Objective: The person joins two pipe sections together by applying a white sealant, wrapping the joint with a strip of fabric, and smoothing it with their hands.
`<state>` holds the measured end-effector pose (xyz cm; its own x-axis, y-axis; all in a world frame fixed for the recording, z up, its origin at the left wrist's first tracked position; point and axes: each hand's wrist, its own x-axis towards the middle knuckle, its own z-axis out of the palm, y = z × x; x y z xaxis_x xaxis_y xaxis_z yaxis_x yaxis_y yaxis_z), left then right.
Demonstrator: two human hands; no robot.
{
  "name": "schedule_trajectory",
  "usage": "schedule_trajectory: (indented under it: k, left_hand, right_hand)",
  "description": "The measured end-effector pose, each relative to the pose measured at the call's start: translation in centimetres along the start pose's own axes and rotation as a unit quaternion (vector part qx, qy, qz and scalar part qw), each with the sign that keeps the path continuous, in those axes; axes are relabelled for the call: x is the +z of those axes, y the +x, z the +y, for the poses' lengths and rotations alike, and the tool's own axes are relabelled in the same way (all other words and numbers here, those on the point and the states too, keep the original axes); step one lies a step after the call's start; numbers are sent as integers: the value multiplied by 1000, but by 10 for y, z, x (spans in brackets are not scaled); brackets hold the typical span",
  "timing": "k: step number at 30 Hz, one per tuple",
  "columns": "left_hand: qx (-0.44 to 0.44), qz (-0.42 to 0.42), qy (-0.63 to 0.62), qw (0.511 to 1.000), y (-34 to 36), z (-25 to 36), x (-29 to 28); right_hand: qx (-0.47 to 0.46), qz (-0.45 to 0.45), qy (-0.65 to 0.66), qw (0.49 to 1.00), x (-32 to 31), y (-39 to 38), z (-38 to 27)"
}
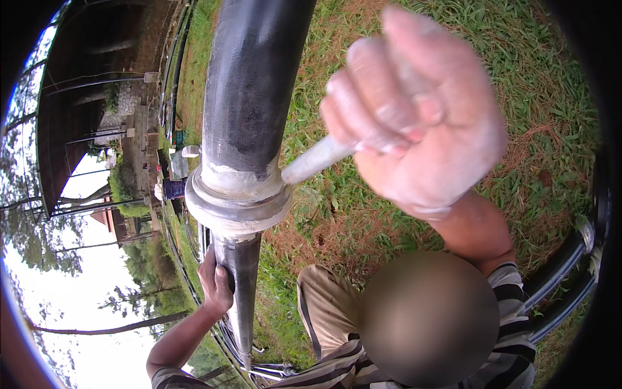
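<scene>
A large black pipe [249, 78] runs from the top edge down to a thick, pale-coated collar [236, 204], and a narrower dark section [243, 305] continues below it. My right hand [421, 123], whitened and slightly blurred, is closed on a pale rod-like tool [314, 157], whose tip meets or nearly meets the pipe just above the collar's rim. My left hand [217, 282] grips the narrower section from its left side, below the collar, its far fingers partly hidden. My striped shirt and a bent khaki-clad knee [324, 305] show below; a blurred disc covers part of that area.
Grass with dry needles [337, 227] surrounds the pipe. More black pipes [554, 272] lie at the right, and others run behind at the left. A dark blue container [173, 189] sits behind the collar. A dark-roofed structure [71, 78] and trees [136, 279] fill the left background.
</scene>
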<state>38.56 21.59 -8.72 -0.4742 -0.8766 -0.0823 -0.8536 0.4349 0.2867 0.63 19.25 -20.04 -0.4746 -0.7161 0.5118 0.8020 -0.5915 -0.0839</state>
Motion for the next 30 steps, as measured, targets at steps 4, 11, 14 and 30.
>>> schedule_trajectory:
  k: [4, 11, 14, 30]
  left_hand:
    - [27, 33, -4, 999, 11, 16, 4]
    - [16, 28, -8, 999, 4, 4, 6]
    - [18, 31, -5, 999, 6, 5, 6]
    - [31, 42, 2, 999, 6, -2, 9]
  right_hand:
    - [-9, -24, -150, 988, 1, -10, 22]
    - [49, 4, 11, 999, -10, 13, -27]
    - [90, 106, 47, 989, 0, 2, 1]
    - [5, 20, 98, 995, -16, 14, -5]
